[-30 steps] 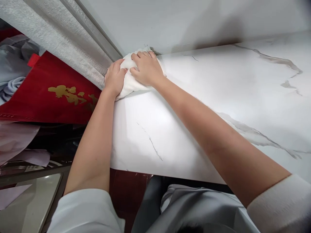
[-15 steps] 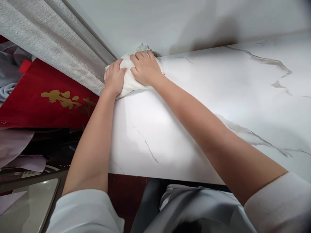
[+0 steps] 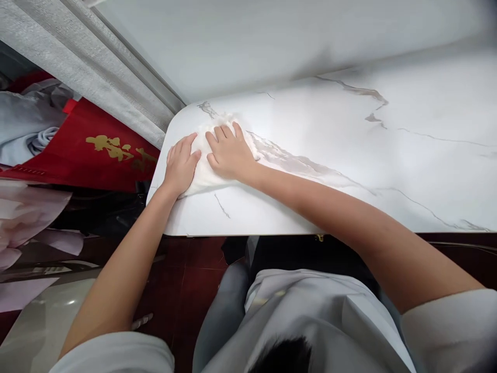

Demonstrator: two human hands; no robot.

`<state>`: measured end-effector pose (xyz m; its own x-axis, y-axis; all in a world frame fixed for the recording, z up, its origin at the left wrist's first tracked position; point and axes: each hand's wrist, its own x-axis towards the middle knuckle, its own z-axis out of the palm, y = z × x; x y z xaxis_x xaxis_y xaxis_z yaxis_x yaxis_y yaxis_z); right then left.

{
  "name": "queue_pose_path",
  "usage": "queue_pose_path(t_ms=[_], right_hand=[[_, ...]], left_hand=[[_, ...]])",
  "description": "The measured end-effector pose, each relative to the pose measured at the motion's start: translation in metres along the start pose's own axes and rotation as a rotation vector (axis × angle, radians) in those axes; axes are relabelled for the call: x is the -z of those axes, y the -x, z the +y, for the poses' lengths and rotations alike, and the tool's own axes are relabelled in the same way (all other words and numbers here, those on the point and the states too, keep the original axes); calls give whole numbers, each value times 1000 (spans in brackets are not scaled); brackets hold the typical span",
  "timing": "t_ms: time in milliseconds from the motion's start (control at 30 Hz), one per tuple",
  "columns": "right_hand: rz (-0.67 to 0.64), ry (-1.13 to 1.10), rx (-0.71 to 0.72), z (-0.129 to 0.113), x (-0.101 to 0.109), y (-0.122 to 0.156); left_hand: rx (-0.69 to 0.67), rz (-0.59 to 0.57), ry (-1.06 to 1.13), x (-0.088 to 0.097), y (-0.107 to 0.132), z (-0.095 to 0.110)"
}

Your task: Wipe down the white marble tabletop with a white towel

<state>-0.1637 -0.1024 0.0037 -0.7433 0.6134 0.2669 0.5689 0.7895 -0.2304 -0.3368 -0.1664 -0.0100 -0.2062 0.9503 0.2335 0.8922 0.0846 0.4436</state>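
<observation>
A white cloth (image 3: 207, 171) lies bunched on the white marble tabletop (image 3: 349, 166) near its rounded far left corner. My left hand (image 3: 179, 166) presses flat on the cloth's left part, fingers spread. My right hand (image 3: 229, 153) lies on the cloth's right part with its fingers stretched forward. Both hands sit side by side, almost touching, and most of the cloth is hidden under them.
A grey curtain (image 3: 77, 77) hangs at the table's left. Below it lies a red bag with gold print (image 3: 101, 153) among grey clothes (image 3: 27, 129) and pinkish paper (image 3: 23, 217). A pale wall (image 3: 272, 41) runs behind the table. The floor is dark red.
Both hands have slid the cloth back from the far corner toward the table's near edge. The bare corner with its grey vein now shows. The fingers have flattened out.
</observation>
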Motion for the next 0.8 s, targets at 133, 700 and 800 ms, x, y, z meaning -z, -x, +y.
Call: queue_pose_path(t_ms=[133, 700, 800], right_hand=[[-18, -16, 61, -12, 12, 49], [24, 3, 82, 11, 30, 118], [46, -48, 16, 26, 19, 88]], left_hand=[[14, -33, -39, 4, 50, 30], [-38, -65, -73, -18, 89, 103], [-20, -30, -50, -27, 63, 99]])
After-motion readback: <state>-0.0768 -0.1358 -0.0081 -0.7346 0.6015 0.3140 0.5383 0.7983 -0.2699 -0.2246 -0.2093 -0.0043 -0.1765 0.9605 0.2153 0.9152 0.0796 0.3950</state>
